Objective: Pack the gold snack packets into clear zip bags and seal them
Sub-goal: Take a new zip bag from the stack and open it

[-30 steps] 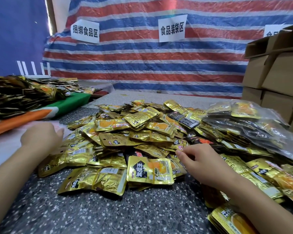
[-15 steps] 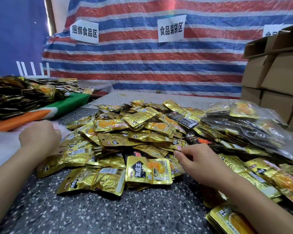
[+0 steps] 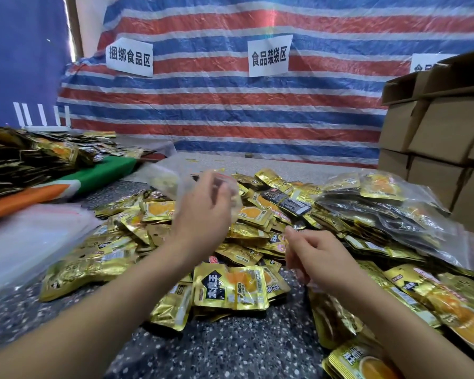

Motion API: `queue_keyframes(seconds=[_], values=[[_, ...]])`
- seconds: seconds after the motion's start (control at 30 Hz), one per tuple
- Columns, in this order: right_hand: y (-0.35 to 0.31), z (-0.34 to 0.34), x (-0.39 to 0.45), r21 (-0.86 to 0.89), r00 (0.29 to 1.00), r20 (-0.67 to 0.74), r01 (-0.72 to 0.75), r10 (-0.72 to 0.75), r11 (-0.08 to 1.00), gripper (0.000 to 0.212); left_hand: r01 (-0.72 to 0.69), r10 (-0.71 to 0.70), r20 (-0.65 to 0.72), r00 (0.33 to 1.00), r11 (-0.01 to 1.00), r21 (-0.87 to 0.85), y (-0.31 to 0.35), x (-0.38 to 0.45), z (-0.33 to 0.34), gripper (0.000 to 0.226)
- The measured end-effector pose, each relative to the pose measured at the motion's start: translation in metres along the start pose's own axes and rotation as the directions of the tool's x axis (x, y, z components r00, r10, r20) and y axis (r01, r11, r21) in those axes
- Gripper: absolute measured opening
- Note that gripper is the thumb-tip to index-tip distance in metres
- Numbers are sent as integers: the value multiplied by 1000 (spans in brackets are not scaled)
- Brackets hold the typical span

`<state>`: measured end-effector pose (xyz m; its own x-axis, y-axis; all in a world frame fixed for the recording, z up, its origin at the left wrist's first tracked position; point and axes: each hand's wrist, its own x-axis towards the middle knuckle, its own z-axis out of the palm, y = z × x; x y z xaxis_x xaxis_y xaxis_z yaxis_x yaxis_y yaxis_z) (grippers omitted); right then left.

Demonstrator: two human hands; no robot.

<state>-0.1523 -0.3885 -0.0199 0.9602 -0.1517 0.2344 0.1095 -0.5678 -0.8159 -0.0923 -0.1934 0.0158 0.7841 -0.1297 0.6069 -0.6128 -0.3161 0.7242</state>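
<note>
A big heap of gold snack packets (image 3: 230,285) covers the speckled table (image 3: 216,351) in front of me. My left hand (image 3: 203,212) is raised over the middle of the heap and grips a clear zip bag (image 3: 163,180), which is blurred and hangs up and to the left of the fingers. My right hand (image 3: 318,258) hovers low over the heap's right side, fingers loosely curled, with nothing visible in them. The two hands are a short gap apart.
A flat stack of empty clear zip bags (image 3: 25,242) lies at the left. Filled clear bags (image 3: 381,214) are piled at the right, below stacked cardboard boxes (image 3: 435,132). Another heap of packets (image 3: 25,160) sits on a green and orange cloth (image 3: 104,173) far left.
My left hand left the bag stack at the left and swung up and right over the heap with a clear bag. My right hand lifted slightly off the packets.
</note>
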Motion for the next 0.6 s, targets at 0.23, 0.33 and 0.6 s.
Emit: queue_keyframes(seconds=[0.23,0.33,0.6], values=[[-7,-4,5,508,949,165,-315,269,802,64,-112,160,264,951,976,-188,0,-32,38,15],[-5,-7,5,554,928,189,-371,321,745,67,-170,218,321,922,971,-171,-5,-38,38,17],[-5,-11,4,531,923,138,-375,360,760,42,-178,164,496,853,984,-18,-11,-53,40,16]])
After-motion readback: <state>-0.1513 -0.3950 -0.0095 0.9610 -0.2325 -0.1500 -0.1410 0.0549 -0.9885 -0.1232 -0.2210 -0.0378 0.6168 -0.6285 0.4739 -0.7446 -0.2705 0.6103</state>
